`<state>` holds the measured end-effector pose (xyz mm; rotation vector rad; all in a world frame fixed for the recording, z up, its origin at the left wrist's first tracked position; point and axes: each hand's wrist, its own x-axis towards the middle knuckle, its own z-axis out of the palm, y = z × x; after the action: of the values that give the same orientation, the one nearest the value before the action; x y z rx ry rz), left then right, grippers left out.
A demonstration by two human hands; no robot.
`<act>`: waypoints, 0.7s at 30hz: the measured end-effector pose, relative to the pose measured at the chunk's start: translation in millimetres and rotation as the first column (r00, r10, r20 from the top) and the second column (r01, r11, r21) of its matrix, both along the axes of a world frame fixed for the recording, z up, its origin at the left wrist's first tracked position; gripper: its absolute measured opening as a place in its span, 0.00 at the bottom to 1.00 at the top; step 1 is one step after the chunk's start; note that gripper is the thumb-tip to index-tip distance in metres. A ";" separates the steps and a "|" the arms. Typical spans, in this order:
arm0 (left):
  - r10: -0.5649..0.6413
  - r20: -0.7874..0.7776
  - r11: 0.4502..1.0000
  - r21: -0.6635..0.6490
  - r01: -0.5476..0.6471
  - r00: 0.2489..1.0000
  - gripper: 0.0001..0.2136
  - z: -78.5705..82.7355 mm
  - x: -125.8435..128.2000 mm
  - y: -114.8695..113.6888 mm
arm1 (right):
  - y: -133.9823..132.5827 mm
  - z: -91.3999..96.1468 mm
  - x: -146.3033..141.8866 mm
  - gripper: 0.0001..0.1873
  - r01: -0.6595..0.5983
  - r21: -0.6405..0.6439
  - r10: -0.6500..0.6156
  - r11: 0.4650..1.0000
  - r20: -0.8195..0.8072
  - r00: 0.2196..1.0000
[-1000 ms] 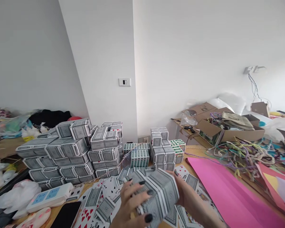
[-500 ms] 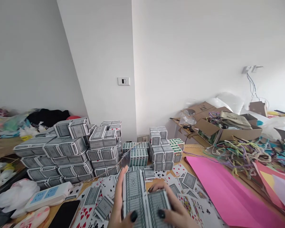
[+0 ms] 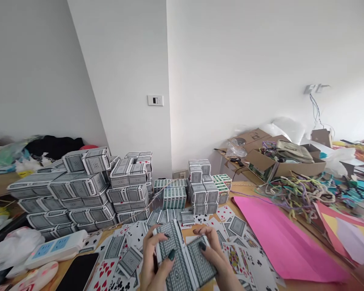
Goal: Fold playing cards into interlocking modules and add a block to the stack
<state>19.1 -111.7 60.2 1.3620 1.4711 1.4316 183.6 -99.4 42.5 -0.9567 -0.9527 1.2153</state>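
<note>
Between my two hands is a block made of grey-backed playing cards (image 3: 176, 258), held above the table near the bottom of the view. My left hand (image 3: 157, 258) wraps its left side, thumb on the patterned face and fingers at the upper left edge. On the right, my right hand (image 3: 214, 256) grips a shorter section of the block, thumb on top and fingers round the far edge. Loose playing cards (image 3: 130, 258), some face up, lie spread beneath and around both hands. What is under the block is hidden.
Stacked card blocks (image 3: 79, 186) stand at the left, with a smaller stack (image 3: 203, 194) and green-white card blocks (image 3: 174, 198) behind my hands. A power strip (image 3: 57, 248) and a phone (image 3: 77, 273) lie left; pink paper (image 3: 279, 242), tangled cords (image 3: 303, 194) and a cardboard box (image 3: 291, 169) are right.
The block has tilted, its lower end swinging right. My left fingers have moved from alongside it onto its upper left edge. The camera view has shifted slightly.
</note>
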 end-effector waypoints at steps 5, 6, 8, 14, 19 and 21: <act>0.036 -0.069 0.981 0.195 -0.021 0.997 0.12 5.2 2.8 4.4 | -5.2 -13.8 -11.9 0.26 -0.149 -0.263 0.052 0.953 -0.344 0.937; 0.036 -0.070 0.981 0.193 -0.022 0.997 0.12 1.7 2.0 4.8 | -6.1 -15.3 -11.2 0.28 -0.144 -0.269 0.041 0.952 -0.356 0.934; 0.022 -0.007 0.985 0.168 -0.021 1.000 0.12 -6.8 0.8 5.7 | -6.1 -12.5 -4.7 0.30 -0.092 -0.271 -0.003 0.958 -0.333 0.943; -0.312 0.289 0.938 -0.057 0.342 0.905 0.34 -21.0 3.0 9.5 | 1.8 26.4 29.0 0.31 0.052 -0.295 -0.120 0.954 -0.216 0.969; -0.514 0.302 0.805 -0.153 0.573 0.803 0.36 -28.8 7.4 9.9 | 3.2 21.3 29.9 0.33 0.046 -0.353 -0.094 0.934 -0.121 0.988; -0.482 0.400 0.794 -0.176 0.582 0.779 0.34 -32.7 8.6 9.9 | 1.2 8.8 24.0 0.34 0.108 -0.319 -0.133 0.942 -0.058 0.989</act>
<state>27.7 -101.8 27.5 1.1522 0.9119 0.9631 207.6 -98.2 51.3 -1.1919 -0.6371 1.3143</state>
